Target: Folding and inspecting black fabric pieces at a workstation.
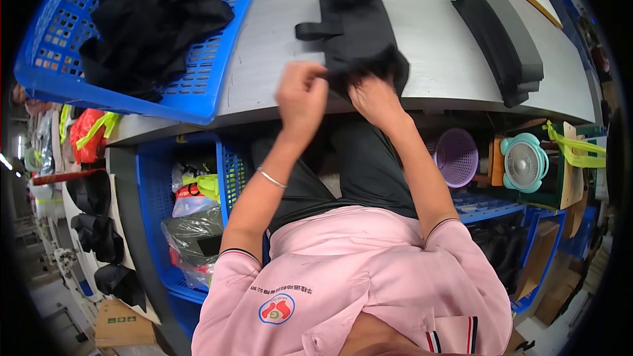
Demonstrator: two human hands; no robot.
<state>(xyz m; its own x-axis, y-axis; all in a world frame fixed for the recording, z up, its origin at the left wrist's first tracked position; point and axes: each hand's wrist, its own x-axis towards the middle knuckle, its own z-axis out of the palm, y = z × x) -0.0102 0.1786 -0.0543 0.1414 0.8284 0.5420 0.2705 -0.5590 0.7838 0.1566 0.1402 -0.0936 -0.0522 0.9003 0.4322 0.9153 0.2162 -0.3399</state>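
A black fabric piece [361, 39], shaped like a pouch with a short strap loop at its left side, lies on the grey worktable [277, 33] in front of me. My right hand [377, 100] grips its near edge, the fingertips hidden in the dark folds. Beside the near left corner of the fabric, my left hand [302, 95] is closed with its fingers curled. Whether anything is pinched in those fingers I cannot make out.
A blue plastic basket [221, 59] full of black fabric [155, 20] stands at the left on the table. Stacked black strips [501, 43] lie at the right. Below the table are a blue crate [155, 204], a purple basket [456, 158] and a small teal fan [524, 163].
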